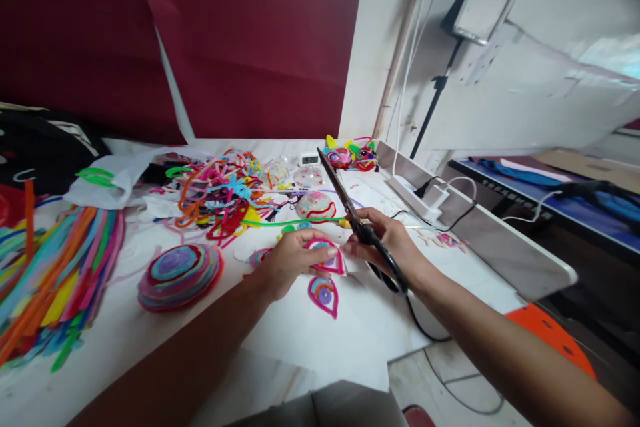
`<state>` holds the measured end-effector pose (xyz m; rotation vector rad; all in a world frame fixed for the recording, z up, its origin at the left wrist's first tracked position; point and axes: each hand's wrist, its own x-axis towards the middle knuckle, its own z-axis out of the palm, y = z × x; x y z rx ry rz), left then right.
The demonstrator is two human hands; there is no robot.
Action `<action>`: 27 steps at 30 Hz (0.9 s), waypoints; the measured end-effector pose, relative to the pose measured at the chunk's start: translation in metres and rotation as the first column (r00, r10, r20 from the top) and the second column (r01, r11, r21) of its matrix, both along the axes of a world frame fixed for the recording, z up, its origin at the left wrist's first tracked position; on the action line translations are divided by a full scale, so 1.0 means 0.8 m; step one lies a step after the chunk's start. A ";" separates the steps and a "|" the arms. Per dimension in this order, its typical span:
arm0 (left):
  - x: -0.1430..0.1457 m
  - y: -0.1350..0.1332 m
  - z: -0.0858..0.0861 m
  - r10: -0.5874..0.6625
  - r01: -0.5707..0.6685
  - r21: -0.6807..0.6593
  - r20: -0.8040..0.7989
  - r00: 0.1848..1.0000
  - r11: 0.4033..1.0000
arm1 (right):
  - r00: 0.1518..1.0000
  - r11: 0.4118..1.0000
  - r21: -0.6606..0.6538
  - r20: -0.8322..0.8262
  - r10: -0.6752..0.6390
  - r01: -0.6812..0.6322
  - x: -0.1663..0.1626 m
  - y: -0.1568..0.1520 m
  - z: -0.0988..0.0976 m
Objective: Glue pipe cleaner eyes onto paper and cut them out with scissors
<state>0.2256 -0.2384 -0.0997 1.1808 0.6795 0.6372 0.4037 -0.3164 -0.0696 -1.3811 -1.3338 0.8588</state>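
scissors (367,235) and a fuzzy teardrop (336,264) over white paper (360,343)

the teardrop is edged in bright pink fuzzy strip, with paler colours inside, and sits just above the white paper in front of you. near it lies a matching second teardrop (325,295), its point towards you, a purple coil set in blue and orange bands. to your left, a round mound (181,277) is wrapped in soft rings of purple, blue, red and pink. beyond it are a tangle of bent strips (231,190) and, further left, a bundle of straight strips (65,273), plush and many-coloured. a clear dome (316,205), partly ringed in red, stands behind your hands.

your left hand (293,259) is closed on the teardrop, thumb on top and fingers curled beneath. your right hand (383,240) is wrapped round the scissors by their black handles, the long dark blades together and tilted up, away from you. your right thumb and a fingertip come close to the teardrop's edge; they may be touching it, but the view is too small to tell.
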 end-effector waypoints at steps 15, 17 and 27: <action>0.003 0.003 -0.013 0.099 -0.099 -0.005 0.086 0.991 0.995 | 0.886 0.979 -0.202 0.454 0.093 0.001 0.079 -0.149 -0.036; 0.005 0.000 -0.012 0.093 -0.092 -0.015 0.094 0.991 0.996 | 0.870 0.971 -0.240 0.479 0.121 -0.003 0.086 -0.164 -0.042; 0.007 -0.018 -0.005 0.034 -0.031 -0.034 0.100 0.994 0.999 | 0.884 0.920 -0.392 0.424 0.195 -0.015 0.069 -0.189 -0.030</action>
